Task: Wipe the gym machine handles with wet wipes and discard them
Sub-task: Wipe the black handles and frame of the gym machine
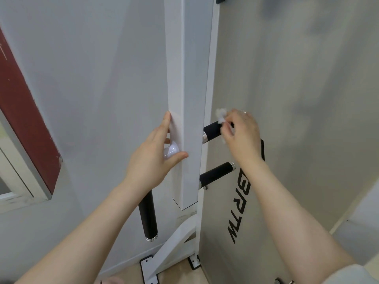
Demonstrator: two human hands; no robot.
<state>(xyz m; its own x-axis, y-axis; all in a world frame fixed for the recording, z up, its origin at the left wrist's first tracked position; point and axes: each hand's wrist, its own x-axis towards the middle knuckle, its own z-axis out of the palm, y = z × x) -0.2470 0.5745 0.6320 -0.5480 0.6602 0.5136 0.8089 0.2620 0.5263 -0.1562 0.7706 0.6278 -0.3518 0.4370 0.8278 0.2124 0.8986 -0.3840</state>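
Observation:
A white upright post (189, 99) of the gym machine stands in the middle. Black padded handles stick out of it: an upper right handle (212, 131), a lower right handle (217, 174) and a lower left handle (148, 218). My right hand (241, 136) pinches a crumpled white wet wipe (221, 116) and holds it round the outer end of the upper right handle. My left hand (155, 154) grips the post from its left side, thumb on the front face, over a white stub (171, 151).
A pale panel (297, 119) with black lettering fills the right side behind the handles. A white wall (92, 89) lies left, with a dark red framed panel (26, 119) at the far left. The machine's white base brackets (170, 253) are bolted to the floor below.

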